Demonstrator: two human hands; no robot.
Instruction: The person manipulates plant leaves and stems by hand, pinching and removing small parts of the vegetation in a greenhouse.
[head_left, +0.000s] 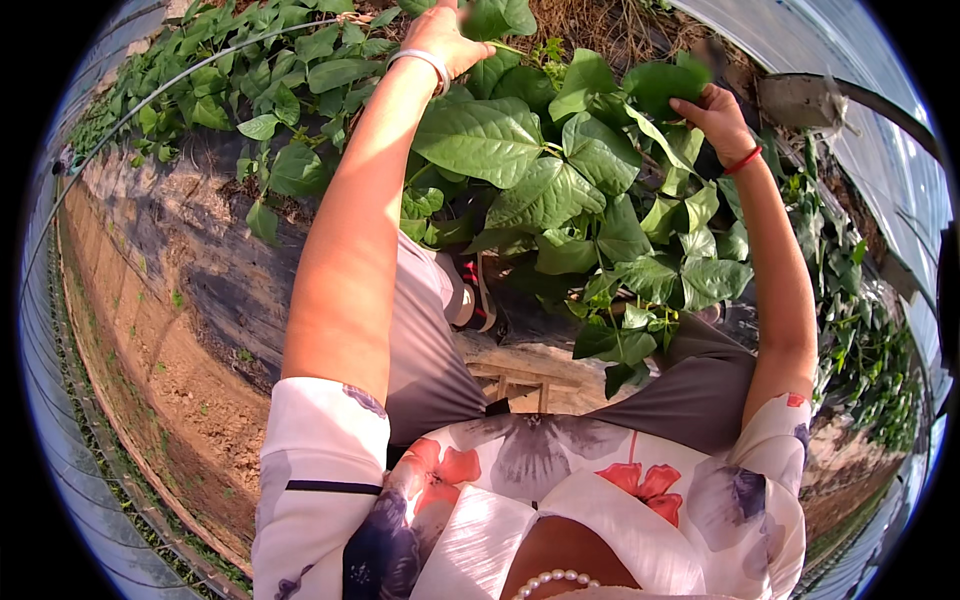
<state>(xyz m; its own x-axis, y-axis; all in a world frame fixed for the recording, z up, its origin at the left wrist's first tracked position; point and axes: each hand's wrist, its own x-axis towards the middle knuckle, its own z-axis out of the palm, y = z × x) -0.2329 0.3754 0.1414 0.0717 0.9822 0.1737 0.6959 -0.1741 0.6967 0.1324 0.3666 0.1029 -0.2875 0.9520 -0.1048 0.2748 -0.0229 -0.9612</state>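
Bushy bean plants (555, 195) with broad green leaves grow right in front of me, between and beyond my knees. My left hand (442, 37) reaches to the top edge of the view, beside a leaf (501, 19). Its thumb points right and its fingertips are hidden, so its grip is unclear. Farther right, my right hand (718, 120) pinches a dark green leaf (661, 86) between thumb and fingers. A large three-part leaf (480, 139) spreads between the two arms, hiding most stems below it.
Black plastic mulch film (240, 322) covers the bed, with bare soil (202, 405) at left. A thin bent hoop (202, 64) arches over plants at left. A concrete block (799, 101) stands by the plastic greenhouse wall (862, 157). My shoe (476, 292) rests below the leaves.
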